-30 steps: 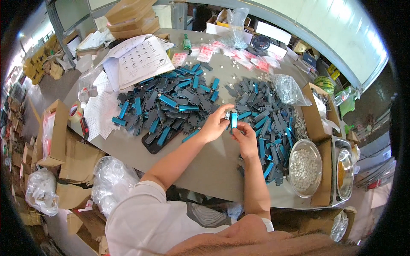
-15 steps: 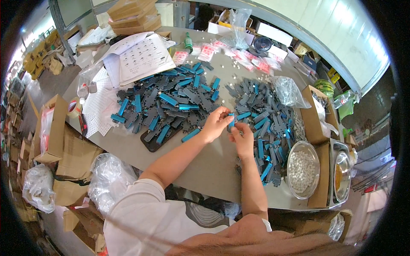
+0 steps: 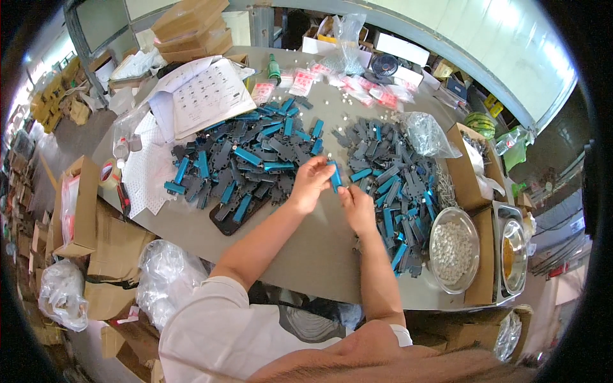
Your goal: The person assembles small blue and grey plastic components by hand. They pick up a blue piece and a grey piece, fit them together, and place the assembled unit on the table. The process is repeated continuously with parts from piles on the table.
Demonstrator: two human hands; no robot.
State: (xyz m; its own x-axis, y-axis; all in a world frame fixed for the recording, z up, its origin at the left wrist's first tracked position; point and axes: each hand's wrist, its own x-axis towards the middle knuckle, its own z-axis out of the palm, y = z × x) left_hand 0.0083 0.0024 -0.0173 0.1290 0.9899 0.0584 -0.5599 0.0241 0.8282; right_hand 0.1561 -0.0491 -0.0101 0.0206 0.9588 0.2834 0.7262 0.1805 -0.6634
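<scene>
While cardboard boxes (image 3: 76, 210) crowd the floor at nine o'clock, a grey worktable (image 3: 306, 255) carries two heaps of small blue and dark grey plastic parts (image 3: 255, 159), seemingly kept apart as separate batches. At centre, the left hand (image 3: 311, 185) pinches a small blue plastic piece (image 3: 334, 175) between thumb and fingers, raised just above the table. Beside it, the right hand (image 3: 359, 209) has curled fingers touching the piece's lower end, probably steadying it. A round metal bowl of white pellets (image 3: 453, 249) sits at four o'clock, within reach.

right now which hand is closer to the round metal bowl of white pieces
Right. The right hand is beside the dark parts pile, just left of the metal bowl; the left hand is farther left, holding the blue part.
</scene>
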